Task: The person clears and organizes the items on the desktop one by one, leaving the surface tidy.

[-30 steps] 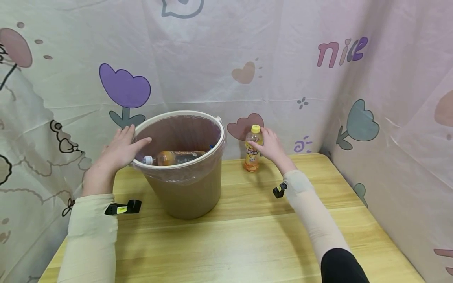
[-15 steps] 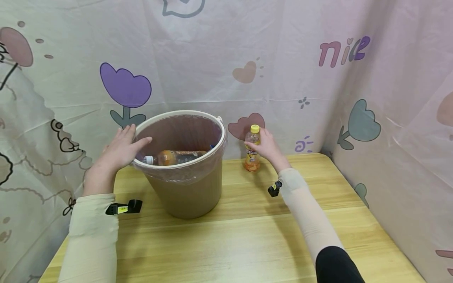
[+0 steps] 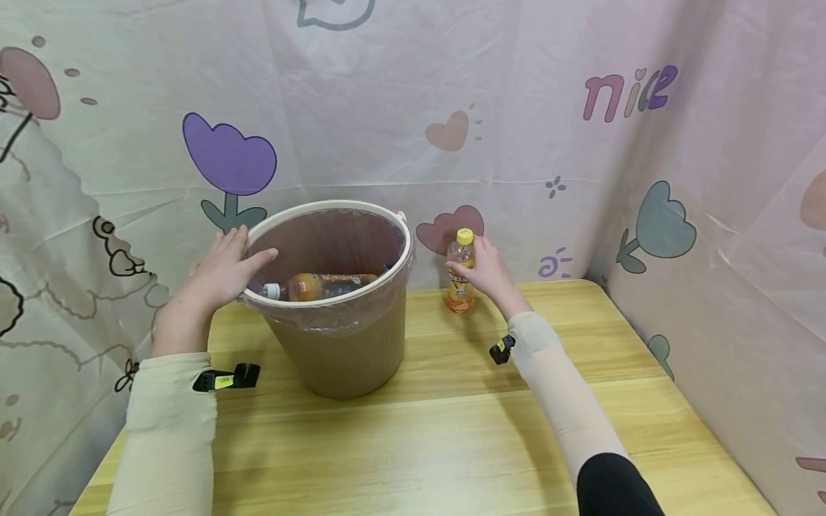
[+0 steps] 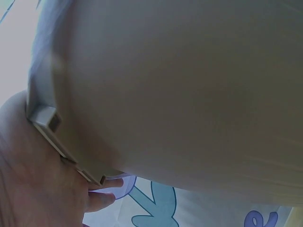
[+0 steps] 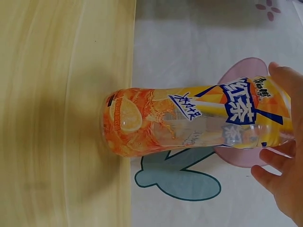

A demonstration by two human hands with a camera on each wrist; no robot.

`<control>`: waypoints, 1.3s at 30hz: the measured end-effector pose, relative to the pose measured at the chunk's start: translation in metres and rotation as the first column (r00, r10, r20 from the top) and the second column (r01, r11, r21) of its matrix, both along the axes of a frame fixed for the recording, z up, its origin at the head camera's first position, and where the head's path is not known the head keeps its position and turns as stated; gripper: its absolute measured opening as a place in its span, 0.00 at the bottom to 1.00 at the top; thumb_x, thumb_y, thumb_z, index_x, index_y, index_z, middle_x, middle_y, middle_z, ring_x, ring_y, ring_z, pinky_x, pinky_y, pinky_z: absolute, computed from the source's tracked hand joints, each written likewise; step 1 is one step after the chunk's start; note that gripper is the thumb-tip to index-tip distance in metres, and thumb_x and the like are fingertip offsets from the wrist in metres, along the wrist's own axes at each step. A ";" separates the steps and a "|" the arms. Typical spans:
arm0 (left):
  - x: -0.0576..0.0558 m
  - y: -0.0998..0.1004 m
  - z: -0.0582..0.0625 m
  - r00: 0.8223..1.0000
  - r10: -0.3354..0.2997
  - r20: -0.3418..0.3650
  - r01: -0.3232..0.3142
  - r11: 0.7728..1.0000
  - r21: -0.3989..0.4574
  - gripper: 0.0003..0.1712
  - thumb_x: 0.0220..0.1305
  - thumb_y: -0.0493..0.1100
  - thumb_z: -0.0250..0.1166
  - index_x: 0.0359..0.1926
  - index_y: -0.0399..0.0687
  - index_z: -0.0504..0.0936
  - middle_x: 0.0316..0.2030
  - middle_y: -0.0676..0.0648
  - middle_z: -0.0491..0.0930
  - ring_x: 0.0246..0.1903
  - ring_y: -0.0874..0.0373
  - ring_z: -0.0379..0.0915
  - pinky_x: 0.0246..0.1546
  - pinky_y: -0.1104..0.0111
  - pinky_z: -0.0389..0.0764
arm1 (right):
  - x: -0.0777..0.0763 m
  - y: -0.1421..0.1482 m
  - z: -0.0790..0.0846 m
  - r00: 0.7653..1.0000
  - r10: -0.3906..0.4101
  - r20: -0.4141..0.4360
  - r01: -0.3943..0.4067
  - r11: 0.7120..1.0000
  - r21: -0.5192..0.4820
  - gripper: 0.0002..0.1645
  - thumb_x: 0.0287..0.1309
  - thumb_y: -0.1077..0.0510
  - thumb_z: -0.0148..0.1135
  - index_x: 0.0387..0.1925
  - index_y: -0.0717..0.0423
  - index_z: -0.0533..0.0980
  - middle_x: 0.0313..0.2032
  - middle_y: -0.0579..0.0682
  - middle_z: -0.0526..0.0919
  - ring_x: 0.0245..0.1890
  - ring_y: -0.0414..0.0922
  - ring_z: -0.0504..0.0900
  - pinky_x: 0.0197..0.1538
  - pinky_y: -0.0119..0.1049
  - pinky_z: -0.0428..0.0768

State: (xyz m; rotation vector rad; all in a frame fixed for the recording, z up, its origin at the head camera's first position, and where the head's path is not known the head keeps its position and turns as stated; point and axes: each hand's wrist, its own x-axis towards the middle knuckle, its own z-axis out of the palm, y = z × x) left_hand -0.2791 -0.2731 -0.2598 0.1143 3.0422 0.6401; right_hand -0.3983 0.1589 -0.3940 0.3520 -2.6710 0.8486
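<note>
A tan trash bin [image 3: 342, 358] with a cream rim and a clear plastic liner stands on the wooden table. My left hand [image 3: 216, 276] rests on its left rim, fingers stretched along the outside and thumb over the opening; the left wrist view shows that hand [image 4: 38, 170] beside the bin wall [image 4: 180, 94]. To the right of the bin, my right hand [image 3: 487, 269] holds an upright plastic bottle [image 3: 460, 287] near its top, thumb on one side and fingers on the other. The bottle [image 5: 189, 118] has a yellow-orange label with orange slices and a yellow cap [image 3: 464, 236].
Inside the bin lies a bottle [image 3: 323, 287] with a white cap and orange-brown label, with a bit of blue [image 3: 387, 267] beside it. A printed curtain [image 3: 361, 129] hangs behind the table [image 3: 413, 451] and along both sides.
The right wrist and forearm have shifted slightly left, and the right hand has closed in around the bottle. The bottle, the bin and the left hand stay where they were.
</note>
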 end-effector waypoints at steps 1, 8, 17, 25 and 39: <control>0.000 0.000 0.000 1.000 0.001 0.000 -0.001 1.000 0.001 0.56 0.67 0.75 0.34 0.75 0.38 0.28 0.75 0.32 0.25 0.74 0.33 0.16 0.63 0.26 0.32 | 0.001 0.000 -0.001 1.000 0.001 -0.006 -0.001 1.000 0.001 0.53 0.55 0.36 0.66 0.70 0.63 0.58 0.63 0.63 0.69 0.65 0.60 0.67 0.68 0.56 0.68; 0.001 0.000 0.000 1.000 0.000 -0.004 0.000 1.000 0.009 0.56 0.67 0.75 0.34 0.75 0.38 0.28 0.75 0.33 0.24 0.73 0.33 0.15 0.63 0.26 0.32 | 0.009 0.000 -0.007 0.998 0.017 -0.065 -0.016 1.000 0.021 0.52 0.55 0.39 0.68 0.70 0.63 0.58 0.60 0.63 0.71 0.63 0.61 0.69 0.67 0.57 0.69; -0.001 -0.001 -0.001 1.000 -0.001 -0.006 0.001 1.000 0.006 0.54 0.69 0.73 0.34 0.75 0.37 0.28 0.74 0.32 0.25 0.73 0.32 0.16 0.64 0.27 0.34 | 0.025 0.000 -0.009 0.991 0.066 -0.114 -0.059 0.997 0.058 0.50 0.54 0.40 0.70 0.68 0.61 0.61 0.60 0.62 0.73 0.61 0.60 0.72 0.66 0.54 0.71; 0.000 0.001 0.000 1.000 -0.001 -0.009 0.002 1.000 0.014 0.54 0.69 0.72 0.34 0.75 0.38 0.28 0.74 0.32 0.25 0.73 0.33 0.16 0.64 0.27 0.34 | 0.041 -0.002 -0.013 0.984 0.114 -0.135 -0.106 0.992 0.067 0.48 0.52 0.45 0.72 0.67 0.61 0.61 0.57 0.61 0.74 0.59 0.58 0.74 0.65 0.53 0.73; 0.001 0.001 -0.001 1.000 -0.004 -0.008 0.004 0.999 0.033 0.54 0.69 0.73 0.34 0.75 0.38 0.28 0.75 0.33 0.24 0.73 0.33 0.15 0.66 0.29 0.32 | 0.059 -0.007 -0.025 0.943 0.230 -0.240 -0.212 0.972 0.101 0.45 0.48 0.53 0.75 0.65 0.59 0.66 0.61 0.59 0.74 0.61 0.56 0.74 0.66 0.52 0.72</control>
